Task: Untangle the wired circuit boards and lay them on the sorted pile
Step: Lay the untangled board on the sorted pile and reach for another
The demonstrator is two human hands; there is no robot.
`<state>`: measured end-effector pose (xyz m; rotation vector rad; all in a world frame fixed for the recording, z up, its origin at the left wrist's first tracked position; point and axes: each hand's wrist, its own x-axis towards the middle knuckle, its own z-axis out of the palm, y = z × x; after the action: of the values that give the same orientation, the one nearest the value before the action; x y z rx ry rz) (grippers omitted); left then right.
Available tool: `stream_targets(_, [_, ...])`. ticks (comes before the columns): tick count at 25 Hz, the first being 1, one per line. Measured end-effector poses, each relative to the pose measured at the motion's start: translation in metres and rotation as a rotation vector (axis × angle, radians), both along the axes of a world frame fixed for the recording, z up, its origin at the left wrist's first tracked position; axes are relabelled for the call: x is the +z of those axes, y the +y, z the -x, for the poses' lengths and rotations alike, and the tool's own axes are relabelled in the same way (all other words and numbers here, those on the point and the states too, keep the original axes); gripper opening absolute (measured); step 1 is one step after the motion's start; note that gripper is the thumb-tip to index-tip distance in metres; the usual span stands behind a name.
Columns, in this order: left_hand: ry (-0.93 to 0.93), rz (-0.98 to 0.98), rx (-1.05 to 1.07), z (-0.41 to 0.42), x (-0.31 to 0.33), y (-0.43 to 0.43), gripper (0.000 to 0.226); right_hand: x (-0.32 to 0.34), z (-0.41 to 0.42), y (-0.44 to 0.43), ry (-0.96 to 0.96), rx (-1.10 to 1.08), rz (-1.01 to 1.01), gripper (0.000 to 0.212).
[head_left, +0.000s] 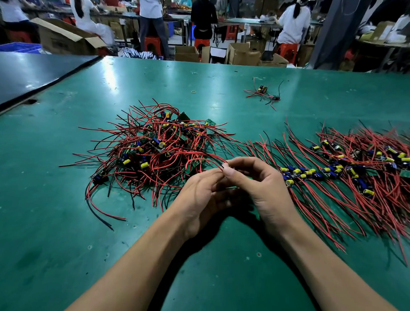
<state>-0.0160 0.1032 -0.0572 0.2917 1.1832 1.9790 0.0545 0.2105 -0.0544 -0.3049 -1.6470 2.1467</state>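
Near edge, centre of worktop: both hands meeting. There, right hand (257, 181) pinching ends of red wires (200, 153) between thumb and forefinger. Its neighbour, left hand (202, 193), curling beside pinch; hold on anything unclear. Wires arcing away far-left into tangled pile (152, 148). Just right of right hand, sorted pile (351, 171) lying, leads slanting near-to-far. Likely next: drawing board free, rightward. Green worktop (55, 219) glaring; stray board (263, 91) sitting toward far edge. Beyond, workers (293, 20) sitting on red stools (287, 49) among cardboard boxes (243, 54).

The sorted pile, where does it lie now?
In the head view, the sorted pile lies on the green table's right side, beside the right hand.
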Motion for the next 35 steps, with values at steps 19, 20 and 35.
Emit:
stream_targets(19, [0.273, 0.136, -0.067, 0.003, -0.005, -0.008, 0.031, 0.0, -0.001, 0.028, -0.154, -0.107, -0.117, 0.009])
stream_targets(20, [0.296, 0.143, -0.072, 0.002, -0.005, -0.008, 0.025, 0.0, -0.001, 0.028, -0.168, -0.106, -0.1, 0.01])
stream_targets(35, [0.288, 0.187, 0.044, -0.002, 0.001, -0.005, 0.018, 0.001, -0.002, 0.027, -0.187, 0.012, -0.196, 0.027])
